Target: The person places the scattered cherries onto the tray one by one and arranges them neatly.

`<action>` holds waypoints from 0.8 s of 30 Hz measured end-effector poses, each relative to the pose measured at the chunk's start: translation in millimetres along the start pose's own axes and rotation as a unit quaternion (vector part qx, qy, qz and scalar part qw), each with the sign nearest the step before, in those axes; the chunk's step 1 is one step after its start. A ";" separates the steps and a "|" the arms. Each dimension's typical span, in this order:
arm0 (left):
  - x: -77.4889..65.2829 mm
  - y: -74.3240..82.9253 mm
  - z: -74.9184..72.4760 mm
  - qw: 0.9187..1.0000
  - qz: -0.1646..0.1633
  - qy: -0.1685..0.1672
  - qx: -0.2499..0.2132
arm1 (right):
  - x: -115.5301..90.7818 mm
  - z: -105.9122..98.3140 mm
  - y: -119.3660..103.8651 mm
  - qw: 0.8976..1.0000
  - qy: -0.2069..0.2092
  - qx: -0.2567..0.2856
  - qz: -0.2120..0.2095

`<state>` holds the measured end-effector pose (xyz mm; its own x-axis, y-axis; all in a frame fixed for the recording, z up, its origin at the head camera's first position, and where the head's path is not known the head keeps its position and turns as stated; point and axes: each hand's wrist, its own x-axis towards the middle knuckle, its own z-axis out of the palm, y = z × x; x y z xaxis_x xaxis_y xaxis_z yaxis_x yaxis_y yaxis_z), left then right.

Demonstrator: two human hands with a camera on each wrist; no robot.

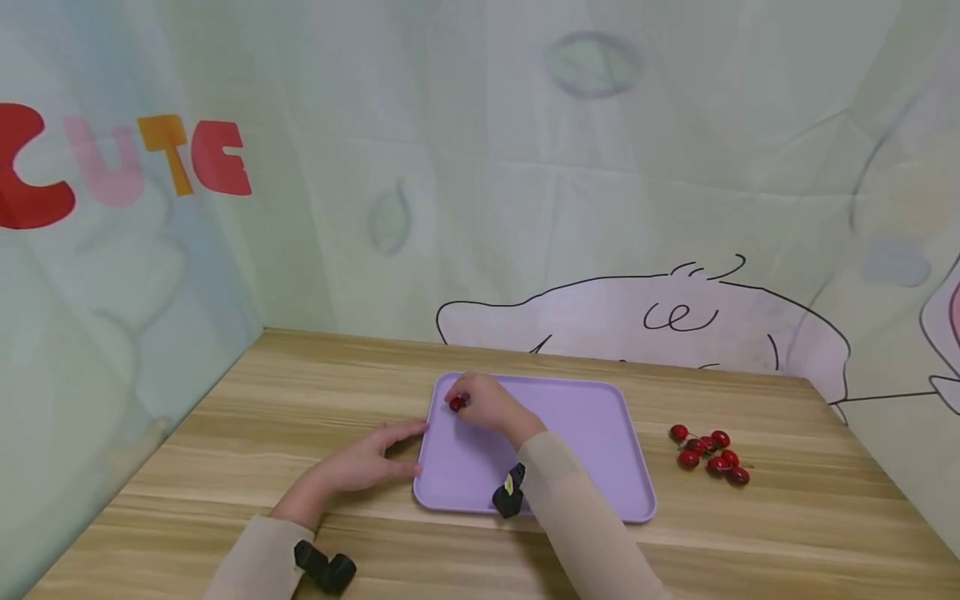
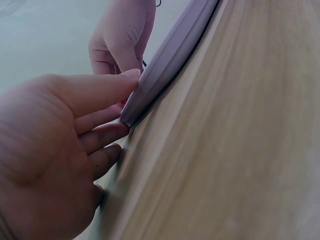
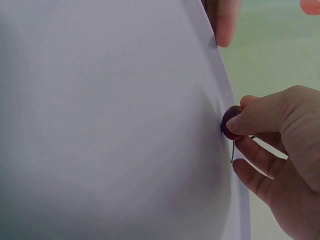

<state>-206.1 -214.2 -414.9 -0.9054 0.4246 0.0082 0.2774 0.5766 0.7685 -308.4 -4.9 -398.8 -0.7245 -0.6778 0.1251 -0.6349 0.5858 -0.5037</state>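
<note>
A dark red cherry (image 3: 230, 122) with a thin green stem is pinched between the thumb and fingers of my right hand (image 1: 491, 407). That hand is over the far left corner of a light purple tray (image 1: 573, 437), with the cherry close to the tray's surface. My left hand (image 1: 360, 462) lies beside the tray's left edge, fingers extended. In the left wrist view its thumb and fingertips (image 2: 117, 131) touch the tray's rim. Part of the tray is hidden under my right forearm.
Several red cherries (image 1: 688, 459) with stems lie bunched on the wooden table (image 1: 337, 367), right of the tray. A printed fabric backdrop (image 1: 480, 200) hangs behind and along the table's sides. Both sleeves carry black wrist devices (image 1: 507, 497).
</note>
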 end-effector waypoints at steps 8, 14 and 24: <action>0.5 1.2 0.0 1.000 -0.003 -0.002 -0.008 | 0.3 -0.1 0.4 1.000 0.000 0.005 0.002; 0.4 2.2 -0.2 1.000 0.000 -0.001 -0.004 | -0.4 -0.7 0.4 1.000 -0.004 0.015 0.001; 0.2 -0.3 0.2 1.000 0.005 0.002 0.005 | -0.4 -1.5 0.1 1.000 0.007 0.024 0.006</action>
<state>-206.2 -214.2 -415.3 -0.9036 0.4281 0.0180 0.2896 0.5792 0.7620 -308.6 -3.9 -397.7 -0.7364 -0.6639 0.1301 -0.6124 0.5724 -0.5453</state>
